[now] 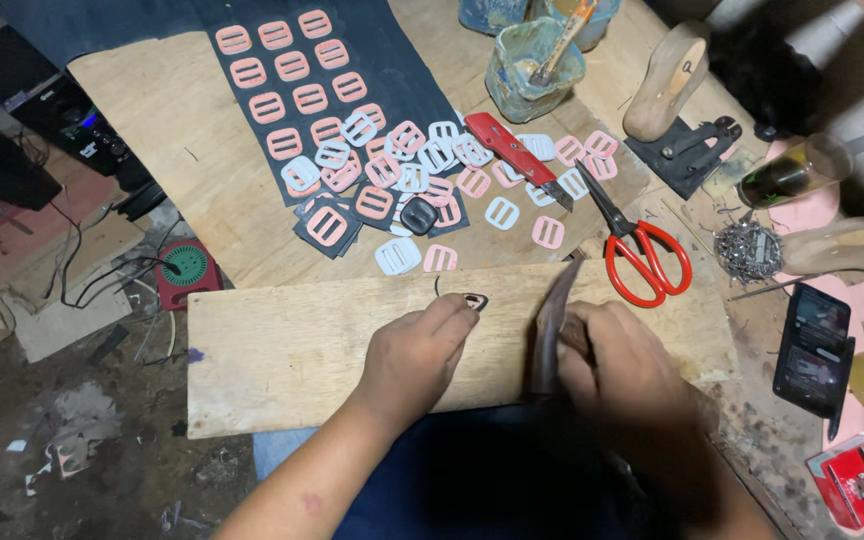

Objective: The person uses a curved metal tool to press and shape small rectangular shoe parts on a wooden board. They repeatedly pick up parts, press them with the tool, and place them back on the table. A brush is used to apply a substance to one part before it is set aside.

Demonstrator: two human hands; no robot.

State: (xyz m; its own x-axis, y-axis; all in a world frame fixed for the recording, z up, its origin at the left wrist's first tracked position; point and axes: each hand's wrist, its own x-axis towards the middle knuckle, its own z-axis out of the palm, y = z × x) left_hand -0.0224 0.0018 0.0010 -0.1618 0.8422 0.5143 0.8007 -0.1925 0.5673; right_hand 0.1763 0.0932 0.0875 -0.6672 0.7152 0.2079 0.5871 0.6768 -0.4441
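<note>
While the wooden board (pixel 282 350) lies bare along its left half, the left hand (pixel 417 355) pinches a small dark buckle (pixel 475 301) at the board's far edge. Right of it, the right hand (pixel 617 365) grips a blurred tool (pixel 549 335). Red scissors (pixel 642 255) just past the far-right corner.

The left hand (pixel 417 350) lies knuckles up near the middle of the wooden board, its fingertips pinched together toward the far edge. The right hand (pixel 617 365), just beside it toward the board's right end, is blurred and curled into a closed grip. Both forearms reach in from the near edge.
</note>
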